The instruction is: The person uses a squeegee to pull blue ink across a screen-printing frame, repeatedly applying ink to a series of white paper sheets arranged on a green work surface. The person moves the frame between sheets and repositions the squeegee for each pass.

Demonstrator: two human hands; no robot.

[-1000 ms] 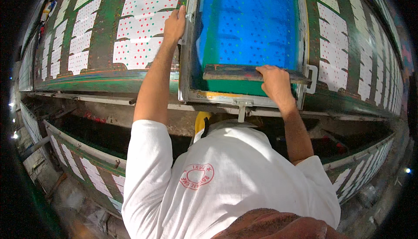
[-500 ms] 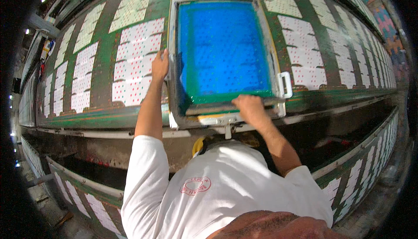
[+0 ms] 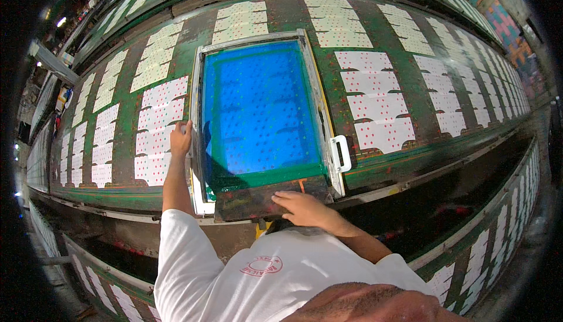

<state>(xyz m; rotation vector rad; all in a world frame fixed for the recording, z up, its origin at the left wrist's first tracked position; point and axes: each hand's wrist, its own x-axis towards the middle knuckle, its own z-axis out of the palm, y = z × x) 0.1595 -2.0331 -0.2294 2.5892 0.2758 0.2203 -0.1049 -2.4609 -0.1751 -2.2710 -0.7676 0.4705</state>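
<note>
A screen-printing frame (image 3: 314,96) with blue mesh (image 3: 261,108) and a green border lies on the long printing table. At its left rail is my left hand (image 3: 181,138), closed around the frame's side; the exact grip is partly hidden. Across the near end of the frame lies a wide dark squeegee (image 3: 243,202), its broad stained face turned up toward me. My right hand (image 3: 302,207) holds the squeegee right of its middle, fingers over the face. A white handle (image 3: 340,153) sticks out from the frame's right rail.
White cut fabric pieces with coloured dots (image 3: 375,105) lie in rows left and right of the frame, with yellowish pieces (image 3: 240,20) behind. A metal rail (image 3: 387,190) runs along the table's near edge. Another table with pieces (image 3: 487,234) stands at the lower right.
The frame now sits lower and further left in view. The squeegee has tipped so its broad face shows, and my right hand has come nearer to me with it. My left hand stays at the rail.
</note>
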